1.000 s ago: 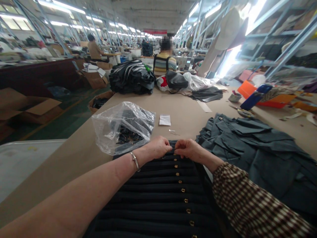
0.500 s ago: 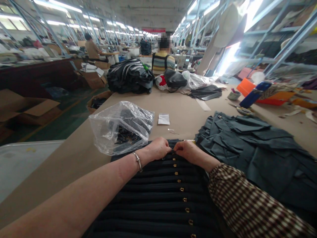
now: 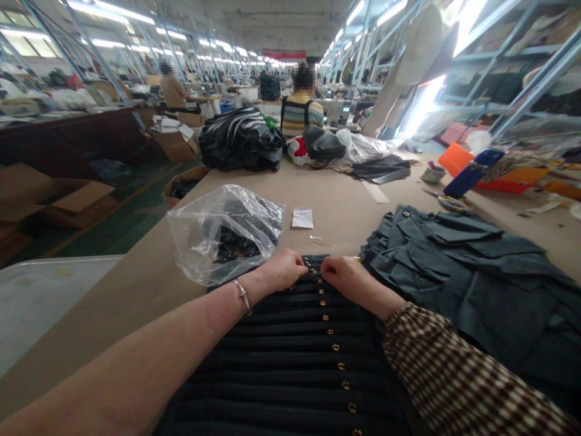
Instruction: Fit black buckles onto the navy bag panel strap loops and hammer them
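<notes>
A stack of dark fabric strips [image 3: 281, 351] lies overlapped in front of me, with small gold metal fittings [image 3: 335, 347] in a line down it. At its far end my left hand [image 3: 287, 269], a bangle on the wrist, pinches the edge of a dark fabric strip. Just to the right, my right hand [image 3: 345, 276] has thumb and fingers closed on the same strip. A gold fitting shows in the narrow gap between the hands. The fingertips are partly hidden, so the exact grip is hard to see.
A clear plastic bag [image 3: 195, 233] with dark pieces lies left of the hands. Grey-green folded fabric [image 3: 458, 272] spreads at right. Ahead are a small white packet [image 3: 302, 218], a dark garment pile [image 3: 240, 139] and a blue object [image 3: 474, 172]. A co-worker [image 3: 302, 112] sits beyond the table.
My left hand has shifted slightly left, away from the right hand, and the gap between them is wider. More gold fittings now show there. The view has shifted a little.
</notes>
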### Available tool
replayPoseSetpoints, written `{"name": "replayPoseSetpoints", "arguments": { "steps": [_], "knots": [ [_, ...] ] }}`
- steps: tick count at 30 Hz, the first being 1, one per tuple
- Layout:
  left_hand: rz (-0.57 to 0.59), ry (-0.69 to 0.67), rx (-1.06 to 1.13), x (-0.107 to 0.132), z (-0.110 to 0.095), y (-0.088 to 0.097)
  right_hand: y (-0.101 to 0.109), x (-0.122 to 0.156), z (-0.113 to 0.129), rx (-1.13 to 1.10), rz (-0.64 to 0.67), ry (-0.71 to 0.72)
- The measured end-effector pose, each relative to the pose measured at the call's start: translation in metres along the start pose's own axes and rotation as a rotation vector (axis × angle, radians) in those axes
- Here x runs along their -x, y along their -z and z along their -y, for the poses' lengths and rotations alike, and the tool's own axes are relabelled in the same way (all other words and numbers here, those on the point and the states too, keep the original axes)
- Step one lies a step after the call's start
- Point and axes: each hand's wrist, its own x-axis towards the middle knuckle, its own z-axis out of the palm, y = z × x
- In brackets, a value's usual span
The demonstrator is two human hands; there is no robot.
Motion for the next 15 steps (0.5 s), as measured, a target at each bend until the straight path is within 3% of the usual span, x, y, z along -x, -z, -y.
{"name": "replayPoseSetpoints", "arguments": {
  "steps": [2, 7, 12, 15],
  "knots": [
    [-0.004, 0.015, 0.095, 0.005, 0.001, 0.001, 0.002, 0.007, 0.014, -0.093, -0.052, 0.023],
    [0.007, 0.055, 0.380, 0.016, -0.004, -0.004, -0.011, 0.020, 0.049, -0.613, -0.002, -0.003],
    [0.017, 0.082, 0.579, 0.021, -0.007, -0.008, -0.023, 0.021, 0.053, -0.452, -0.180, 0.021],
    [0.011, 0.098, 0.662, 0.022, -0.006, -0.007, -0.023, 0.021, 0.050, -0.526, -0.228, 0.023]
  ]
}}
